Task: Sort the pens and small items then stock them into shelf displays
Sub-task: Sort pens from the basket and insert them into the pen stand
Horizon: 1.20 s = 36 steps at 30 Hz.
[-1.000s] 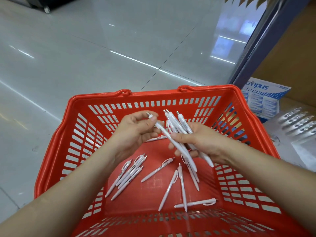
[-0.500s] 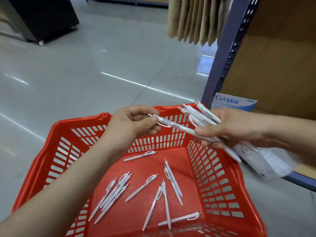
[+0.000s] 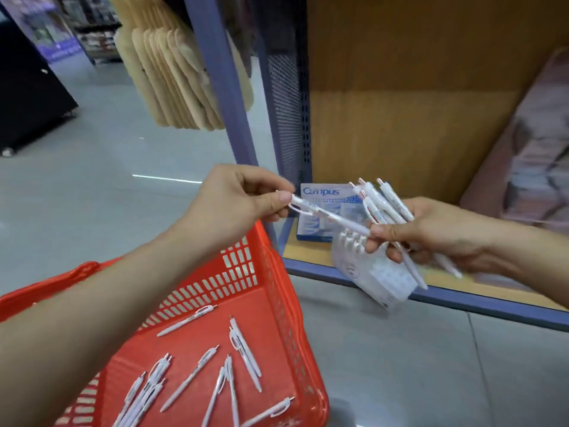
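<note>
My right hand point(image 3: 431, 232) grips a bundle of white pens point(image 3: 385, 204), their tips fanned up and left, over the low shelf. My left hand point(image 3: 237, 195) pinches the clip end of one white pen point(image 3: 326, 214) that stretches across to my right thumb. Below my left forearm sits a red plastic basket point(image 3: 277, 291) with several more white pens point(image 3: 240, 349) loose on its floor. A white pen display box point(image 3: 375, 278) lies tilted at the shelf's front edge, under my right hand.
The wooden shelf point(image 3: 400, 134) has a blue metal frame point(image 3: 215, 72). A Campus notebook pack point(image 3: 326, 208) lies on it at the left, a pinkish pack point(image 3: 529, 155) leans at the right. Beige boards point(image 3: 178, 72) hang beside the upright. Grey tiled floor point(image 3: 431, 365) surrounds the basket.
The view has swung right and up from the basket to the shelf. Both hands, still holding the pens, have moved out of the basket toward the shelf.
</note>
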Available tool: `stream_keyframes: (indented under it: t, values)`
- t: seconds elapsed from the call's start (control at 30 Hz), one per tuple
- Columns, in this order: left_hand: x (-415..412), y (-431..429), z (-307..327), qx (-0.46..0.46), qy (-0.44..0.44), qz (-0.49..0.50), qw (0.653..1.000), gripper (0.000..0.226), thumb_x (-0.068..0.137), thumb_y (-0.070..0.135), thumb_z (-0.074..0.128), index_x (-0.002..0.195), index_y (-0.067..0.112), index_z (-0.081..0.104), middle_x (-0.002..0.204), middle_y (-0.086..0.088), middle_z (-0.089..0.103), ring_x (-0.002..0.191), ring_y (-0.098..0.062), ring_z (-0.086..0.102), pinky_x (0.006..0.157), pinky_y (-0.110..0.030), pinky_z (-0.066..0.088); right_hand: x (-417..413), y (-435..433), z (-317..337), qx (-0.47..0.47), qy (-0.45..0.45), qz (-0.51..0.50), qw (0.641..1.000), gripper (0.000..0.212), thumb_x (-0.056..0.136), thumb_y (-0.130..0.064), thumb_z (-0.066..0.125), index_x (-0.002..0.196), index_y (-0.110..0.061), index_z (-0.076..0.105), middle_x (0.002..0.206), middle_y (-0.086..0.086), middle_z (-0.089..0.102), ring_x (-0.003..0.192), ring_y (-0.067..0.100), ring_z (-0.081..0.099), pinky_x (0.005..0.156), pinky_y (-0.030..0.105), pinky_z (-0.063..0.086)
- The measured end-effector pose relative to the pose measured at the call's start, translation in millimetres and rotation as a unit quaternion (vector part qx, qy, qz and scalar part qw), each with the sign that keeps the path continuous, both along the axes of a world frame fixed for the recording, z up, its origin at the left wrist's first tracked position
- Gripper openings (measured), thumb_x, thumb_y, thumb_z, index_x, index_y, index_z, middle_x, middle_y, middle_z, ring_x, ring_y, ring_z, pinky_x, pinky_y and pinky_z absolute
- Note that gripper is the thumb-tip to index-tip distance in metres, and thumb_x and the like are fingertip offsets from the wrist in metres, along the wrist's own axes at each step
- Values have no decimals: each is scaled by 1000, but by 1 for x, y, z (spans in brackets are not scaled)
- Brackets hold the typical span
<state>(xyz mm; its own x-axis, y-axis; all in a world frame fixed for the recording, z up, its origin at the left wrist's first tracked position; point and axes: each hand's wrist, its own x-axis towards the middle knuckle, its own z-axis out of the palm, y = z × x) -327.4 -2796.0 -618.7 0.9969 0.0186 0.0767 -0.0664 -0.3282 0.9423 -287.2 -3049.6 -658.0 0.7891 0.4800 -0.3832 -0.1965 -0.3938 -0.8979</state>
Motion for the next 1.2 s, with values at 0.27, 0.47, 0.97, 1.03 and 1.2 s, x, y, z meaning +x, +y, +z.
stream_keyframes:
  t: [0.27, 0.47, 0.97, 1.03, 1.2]
  values:
    - [45, -80, 3, 162, -23, -48, 985, 9, 79, 5, 73, 77, 13, 71, 67, -10, 70, 62, -17, 68, 67, -29, 59, 9, -94, -62, 215, 101, -303, 923, 4, 94, -19, 57, 97, -16, 57, 81, 4, 75, 64, 14, 70, 63, 30, 50]
    - [78, -133, -20, 374, -70, -125, 916, 5, 80, 20, 74, 85, 17, 75, 66, 15, 66, 62, 3, 63, 61, -8, 46, 5, -108, -93, 241, 152, -354, 891, 14, 96, -25, 56, 89, -13, 57, 84, 10, 73, 71, 23, 71, 56, 29, 57]
    - [97, -144, -105, 465, -66, -204, 859, 14, 86, 22, 67, 96, 16, 75, 93, 1, 74, 87, -14, 65, 80, -29, 46, 21, -101, -114, 219, 183, -368, 885, 15, 96, -12, 57, 108, -4, 61, 73, 10, 59, 56, 19, 58, 55, 31, 55]
    - [99, -142, -112, 456, -70, -201, 864, 13, 85, 21, 69, 94, 14, 75, 93, -1, 73, 87, -16, 65, 80, -31, 47, 19, -100, -114, 222, 174, -363, 888, 17, 96, -16, 58, 107, -4, 61, 76, 13, 63, 58, 20, 63, 53, 32, 57]
    - [105, -144, -125, 449, -77, -216, 864, 12, 84, 22, 70, 90, 14, 75, 88, -1, 73, 83, -18, 65, 77, -34, 49, 17, -98, -115, 223, 158, -344, 898, 24, 94, -21, 61, 108, -1, 61, 74, 14, 64, 55, 20, 65, 53, 32, 57]
